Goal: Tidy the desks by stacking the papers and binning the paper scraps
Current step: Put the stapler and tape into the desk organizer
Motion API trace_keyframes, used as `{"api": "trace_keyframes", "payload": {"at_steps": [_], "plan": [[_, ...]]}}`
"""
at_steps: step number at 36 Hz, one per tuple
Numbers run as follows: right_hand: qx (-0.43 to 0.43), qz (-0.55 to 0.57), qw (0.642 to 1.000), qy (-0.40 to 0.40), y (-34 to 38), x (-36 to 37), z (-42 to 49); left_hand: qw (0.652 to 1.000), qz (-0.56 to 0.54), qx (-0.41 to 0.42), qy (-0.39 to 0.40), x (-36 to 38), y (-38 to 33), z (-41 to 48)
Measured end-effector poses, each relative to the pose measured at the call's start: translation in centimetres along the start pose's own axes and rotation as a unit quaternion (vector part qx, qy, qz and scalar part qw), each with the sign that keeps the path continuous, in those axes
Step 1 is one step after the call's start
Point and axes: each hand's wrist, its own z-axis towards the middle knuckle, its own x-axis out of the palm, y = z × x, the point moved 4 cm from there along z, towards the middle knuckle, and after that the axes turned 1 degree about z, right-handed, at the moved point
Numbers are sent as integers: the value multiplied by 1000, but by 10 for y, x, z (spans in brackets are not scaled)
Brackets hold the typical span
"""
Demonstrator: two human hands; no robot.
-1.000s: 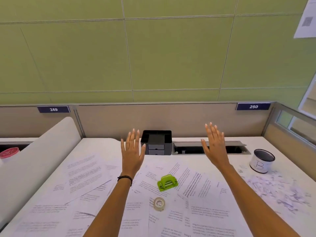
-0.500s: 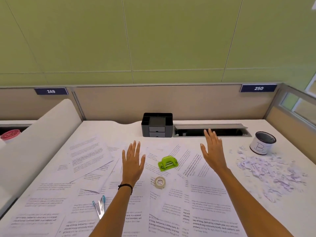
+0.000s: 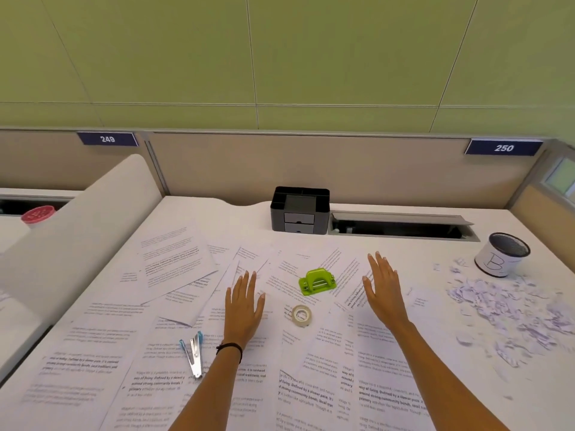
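Observation:
Several printed papers (image 3: 174, 265) lie scattered and overlapping across the white desk (image 3: 217, 213). A heap of torn paper scraps (image 3: 510, 309) covers the desk's right side, beside a small mesh bin (image 3: 502, 255) with a white label marked B. My left hand (image 3: 244, 306), with a black band at the wrist, is stretched out flat over the papers, fingers straight, holding nothing. My right hand (image 3: 382, 290) is likewise flat and empty, to the right of a green hole punch (image 3: 317, 281). Whether the palms touch the sheets I cannot tell.
A tape roll (image 3: 301, 315) lies between my hands, and a blue-and-metal stapler (image 3: 194, 353) lies open left of my left forearm. A black desk organiser (image 3: 300, 209) and a cable slot (image 3: 401, 227) sit at the back. A white divider (image 3: 77, 228) bounds the left side.
The view has tilted down toward the desk. Both hands have come down from in front of the partition to just above the papers, still flat and empty.

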Motion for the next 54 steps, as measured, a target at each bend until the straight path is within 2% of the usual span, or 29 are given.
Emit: {"api": "trace_keyframes", "payload": {"at_steps": [11,32,41,49,54], "plan": [[10,36,998,58,28,45,-20,999,-4,-41,-10,-25,47,-11],[-110,122,980,113,138,130,-48,987,-15,-157,-34,-66,147,-56],[-159,145,958,193,195,161,-67,985,-7,-170,-9,-67,179,-62],[-183,131,935,273,238,187,-85,988,-11,-155,-24,-68,194,-53],[-204,120,926,293,263,199,-95,984,-17,-176,-5,-64,203,-57]]}}
